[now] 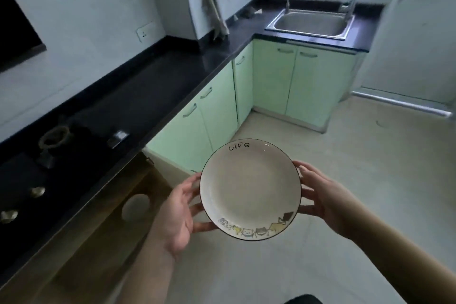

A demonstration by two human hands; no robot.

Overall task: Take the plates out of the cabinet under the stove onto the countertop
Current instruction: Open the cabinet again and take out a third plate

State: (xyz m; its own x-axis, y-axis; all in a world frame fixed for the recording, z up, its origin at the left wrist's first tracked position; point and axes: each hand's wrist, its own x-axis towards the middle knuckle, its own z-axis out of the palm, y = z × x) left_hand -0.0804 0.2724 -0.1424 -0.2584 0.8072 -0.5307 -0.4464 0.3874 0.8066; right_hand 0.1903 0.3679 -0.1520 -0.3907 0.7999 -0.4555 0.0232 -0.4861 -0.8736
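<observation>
Plate (249,190) between both hands' grip

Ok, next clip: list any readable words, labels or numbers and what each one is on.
"Life": handwritten-style black lettering on the far rim of the plate, which both hands hold.
The small plate on the stove front corner: too blurred to read.
No other text shows.

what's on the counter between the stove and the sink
In the head view, the black countertop between the stove and the sink is mostly bare; only a few small, unclear items lie near the corner.
</observation>
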